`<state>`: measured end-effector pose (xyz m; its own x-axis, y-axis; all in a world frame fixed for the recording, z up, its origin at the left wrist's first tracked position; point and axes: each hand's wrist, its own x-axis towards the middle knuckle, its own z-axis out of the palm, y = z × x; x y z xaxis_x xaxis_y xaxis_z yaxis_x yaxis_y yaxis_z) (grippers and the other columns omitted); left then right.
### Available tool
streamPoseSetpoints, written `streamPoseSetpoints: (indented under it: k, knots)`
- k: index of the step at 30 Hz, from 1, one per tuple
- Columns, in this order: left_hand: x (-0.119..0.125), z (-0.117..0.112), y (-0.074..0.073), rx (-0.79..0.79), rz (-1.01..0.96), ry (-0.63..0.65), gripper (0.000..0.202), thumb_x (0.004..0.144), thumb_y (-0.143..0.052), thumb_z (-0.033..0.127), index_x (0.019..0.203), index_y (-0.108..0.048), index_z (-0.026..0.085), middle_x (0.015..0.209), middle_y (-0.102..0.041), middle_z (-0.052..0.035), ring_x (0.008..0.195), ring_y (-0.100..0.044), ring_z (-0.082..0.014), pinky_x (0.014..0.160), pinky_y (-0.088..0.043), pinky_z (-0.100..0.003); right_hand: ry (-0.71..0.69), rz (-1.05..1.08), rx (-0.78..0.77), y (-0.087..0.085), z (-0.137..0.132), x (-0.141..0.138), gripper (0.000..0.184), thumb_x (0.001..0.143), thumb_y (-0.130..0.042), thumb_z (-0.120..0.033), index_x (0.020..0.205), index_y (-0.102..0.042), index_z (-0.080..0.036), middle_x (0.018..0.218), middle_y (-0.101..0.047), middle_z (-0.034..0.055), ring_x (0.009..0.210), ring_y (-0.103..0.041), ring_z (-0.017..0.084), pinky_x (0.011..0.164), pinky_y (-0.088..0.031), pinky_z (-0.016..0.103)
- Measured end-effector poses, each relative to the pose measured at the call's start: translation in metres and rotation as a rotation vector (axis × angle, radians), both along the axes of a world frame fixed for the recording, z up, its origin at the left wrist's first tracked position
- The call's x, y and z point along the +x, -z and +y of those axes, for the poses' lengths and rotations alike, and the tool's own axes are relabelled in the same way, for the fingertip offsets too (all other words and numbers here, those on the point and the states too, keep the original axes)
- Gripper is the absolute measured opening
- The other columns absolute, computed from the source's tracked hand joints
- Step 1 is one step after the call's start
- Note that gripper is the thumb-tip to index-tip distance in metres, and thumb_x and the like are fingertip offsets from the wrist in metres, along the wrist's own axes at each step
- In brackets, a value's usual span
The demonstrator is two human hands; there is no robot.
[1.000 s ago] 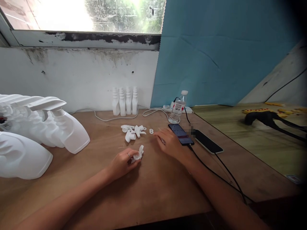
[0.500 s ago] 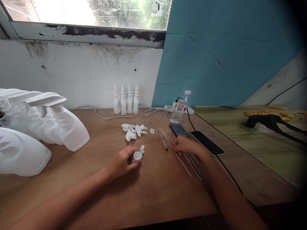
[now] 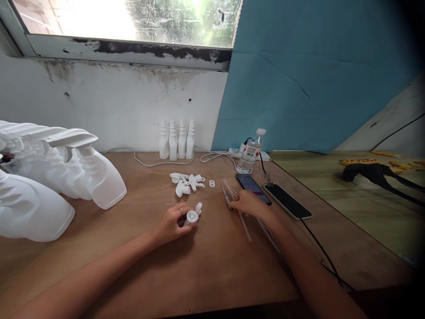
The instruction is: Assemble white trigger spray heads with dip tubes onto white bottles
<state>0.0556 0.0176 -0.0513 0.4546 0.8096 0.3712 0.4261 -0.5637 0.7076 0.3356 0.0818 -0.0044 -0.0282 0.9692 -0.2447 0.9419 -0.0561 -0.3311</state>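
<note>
My left hand (image 3: 175, 222) is closed around a white trigger sprayer head (image 3: 191, 216), its round underside turned up and its trigger sticking out to the right. To the right, my right hand (image 3: 248, 204) has its fingers pinched on a thin clear plastic tube (image 3: 245, 227). More such tubes (image 3: 268, 234) lie under and beside that hand, some of them blurred. Just left of its fingertips is a slim pen (image 3: 226, 196). Beyond my left hand lies a small pile of white sprayer parts (image 3: 186, 182), with a pair of white rings (image 3: 211, 183) beside it.
Large white spray bottles (image 3: 102, 181) lie in a row at the left. Several small white bottles (image 3: 173, 141) stand against the wall. A water bottle (image 3: 249, 153), a dark phone (image 3: 254, 188), another phone (image 3: 288, 201) and a cable (image 3: 320, 246) occupy the right side.
My right hand has drawn slightly left with a tube, and the tubes near it have shifted. More of the dark phone shows. My left hand still holds the sprayer head.
</note>
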Motion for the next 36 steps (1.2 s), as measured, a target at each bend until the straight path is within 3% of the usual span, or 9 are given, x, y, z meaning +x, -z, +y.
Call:
streamPoseSetpoints:
  k: [4, 6, 9, 15, 31, 36]
  knots:
    - [-0.001, 0.001, 0.003, -0.008, 0.019, 0.007, 0.024, 0.08, -0.065, 0.031, 0.1, -0.066, 0.017, 0.1, -0.066, -0.008, 0.089, -0.061, -0.0185, 0.084, -0.049, -0.029, -0.048, 0.667, 0.371, -0.01, -0.008, -0.014, 0.015, 0.085, -0.046, -0.034, 0.08, -0.047, -0.02, 0.066, -0.067, 0.0011, 0.039, -0.056, 0.012, 0.042, -0.041, 0.022]
    - [-0.001, 0.001, 0.004, -0.006, 0.021, 0.016, 0.024, 0.08, -0.066, 0.03, 0.1, -0.067, 0.017, 0.101, -0.065, -0.0079, 0.089, -0.061, -0.0183, 0.084, -0.048, -0.028, -0.163, 1.01, 0.42, -0.015, -0.017, -0.027, 0.016, 0.089, -0.044, -0.038, 0.089, -0.043, -0.022, 0.077, -0.068, 0.0024, 0.049, -0.063, 0.014, 0.046, -0.047, 0.025]
    - [-0.001, 0.001, 0.005, -0.003, 0.012, 0.017, 0.025, 0.079, -0.066, 0.029, 0.101, -0.067, 0.017, 0.1, -0.065, -0.0076, 0.088, -0.06, -0.0178, 0.083, -0.048, -0.028, -0.364, 1.234, 0.398, -0.017, -0.033, -0.05, 0.016, 0.092, -0.047, -0.038, 0.094, -0.043, -0.023, 0.084, -0.069, 0.0034, 0.06, -0.067, 0.016, 0.057, -0.055, 0.031]
    - [0.0, 0.002, 0.005, 0.01, 0.007, 0.005, 0.027, 0.079, -0.066, 0.029, 0.102, -0.067, 0.017, 0.099, -0.067, -0.0083, 0.087, -0.061, -0.0185, 0.08, -0.048, -0.029, -0.548, 1.29, 0.343, -0.011, -0.046, -0.07, 0.013, 0.096, -0.047, -0.034, 0.095, -0.048, -0.021, 0.084, -0.067, 0.003, 0.064, -0.068, 0.015, 0.062, -0.057, 0.032]
    - [-0.001, 0.002, 0.007, 0.003, 0.042, 0.009, 0.029, 0.08, -0.064, 0.03, 0.106, -0.068, 0.017, 0.097, -0.068, -0.0069, 0.086, -0.061, -0.0178, 0.081, -0.047, -0.028, -0.601, 1.264, 0.342, -0.01, -0.05, -0.066, 0.012, 0.097, -0.046, -0.034, 0.096, -0.052, -0.024, 0.089, -0.064, 0.0022, 0.068, -0.065, 0.015, 0.067, -0.054, 0.035]
    - [-0.001, 0.003, 0.011, 0.012, 0.049, -0.012, 0.029, 0.08, -0.065, 0.033, 0.105, -0.069, 0.019, 0.096, -0.068, -0.0066, 0.085, -0.061, -0.018, 0.08, -0.048, -0.028, -0.617, 1.011, 0.347, -0.004, -0.052, -0.071, 0.013, 0.095, -0.049, -0.031, 0.097, -0.059, -0.022, 0.085, -0.063, 0.0015, 0.076, -0.062, 0.014, 0.073, -0.05, 0.03]
